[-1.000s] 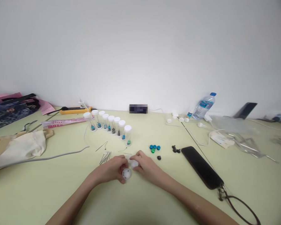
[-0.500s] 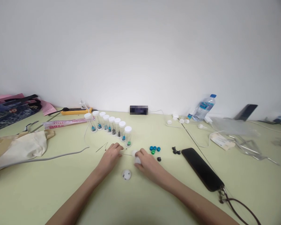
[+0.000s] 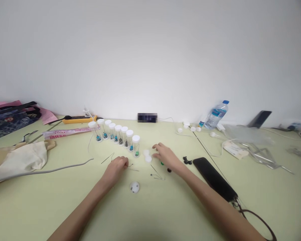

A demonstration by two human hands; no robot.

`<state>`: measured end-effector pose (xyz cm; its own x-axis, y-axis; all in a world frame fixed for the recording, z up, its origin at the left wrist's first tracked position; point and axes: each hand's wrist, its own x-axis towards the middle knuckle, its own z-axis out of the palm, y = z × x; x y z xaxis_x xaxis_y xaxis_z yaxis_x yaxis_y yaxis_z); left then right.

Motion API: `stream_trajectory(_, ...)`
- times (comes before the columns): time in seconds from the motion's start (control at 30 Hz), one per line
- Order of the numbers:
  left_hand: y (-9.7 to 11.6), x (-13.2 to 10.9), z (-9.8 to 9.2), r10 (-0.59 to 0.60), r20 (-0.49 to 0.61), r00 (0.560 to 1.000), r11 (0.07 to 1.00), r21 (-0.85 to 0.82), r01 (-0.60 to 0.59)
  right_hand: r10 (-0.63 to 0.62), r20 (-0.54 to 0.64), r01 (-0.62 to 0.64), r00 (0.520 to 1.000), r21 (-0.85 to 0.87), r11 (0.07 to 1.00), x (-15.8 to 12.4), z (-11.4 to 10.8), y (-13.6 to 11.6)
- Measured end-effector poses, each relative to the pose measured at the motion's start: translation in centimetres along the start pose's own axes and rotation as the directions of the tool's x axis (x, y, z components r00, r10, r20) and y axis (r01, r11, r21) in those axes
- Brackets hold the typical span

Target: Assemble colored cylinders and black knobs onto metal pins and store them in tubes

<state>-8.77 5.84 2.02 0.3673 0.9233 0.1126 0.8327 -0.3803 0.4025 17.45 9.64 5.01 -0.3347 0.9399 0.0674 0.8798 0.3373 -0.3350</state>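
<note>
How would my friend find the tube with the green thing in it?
On the pale green table, left of the middle, stands a slanting row of clear tubes with white lids. Follow it rightward to the last tube, nearest the viewer. Only that one holds something green; the others hold blue things or dark ones.

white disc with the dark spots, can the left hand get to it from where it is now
Probably yes: the white disc lies near the left hand, on the person's side, and nothing tall seems to stand between them.
</note>
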Motion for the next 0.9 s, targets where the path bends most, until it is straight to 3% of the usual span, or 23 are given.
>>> stream_trajectory(0.17,0.0,-0.4,-1.0,-0.003,-0.014,1.0,1.0,0.008,0.004,0.185,-0.157,-0.202,0.97,-0.104,0.974,1.2,-3.3,7.0)
stream_trajectory(0.3,-0.5,-0.1,-0.7,-0.016,-0.001,1.0,1.0,0.021,0.016,0.359,-0.278,-0.413,0.891,-0.168,0.895,2.2,-5.2,12.8)
stream_trajectory(0.43,-1.2,0.1,-0.3,-0.032,-0.01,0.999,0.998,0.046,0.033,0.458,-0.338,-0.53,0.822,-0.164,0.832,4.4,-6.2,16.4)
stream_trajectory(0.57,-1.6,-0.1,-0.6,-0.062,-0.028,0.998,0.995,0.08,0.064,0.529,-0.313,-0.587,0.789,-0.126,0.8,7.9,-6.2,17.5)
stream_trajectory(0.7,-2.0,-0.2,-1.2,-0.082,-0.026,0.996,0.991,0.099,0.085,0.57,-0.241,-0.602,0.786,-0.085,0.794,10.7,-5.7,16.8)
stream_trajectory(0.9,-2.9,0.2,-1.7,-0.136,-0.023,0.99,0.984,0.113,0.138,0.586,-0.189,-0.596,0.788,0.004,0.803,11.1,-7.7,15.1)
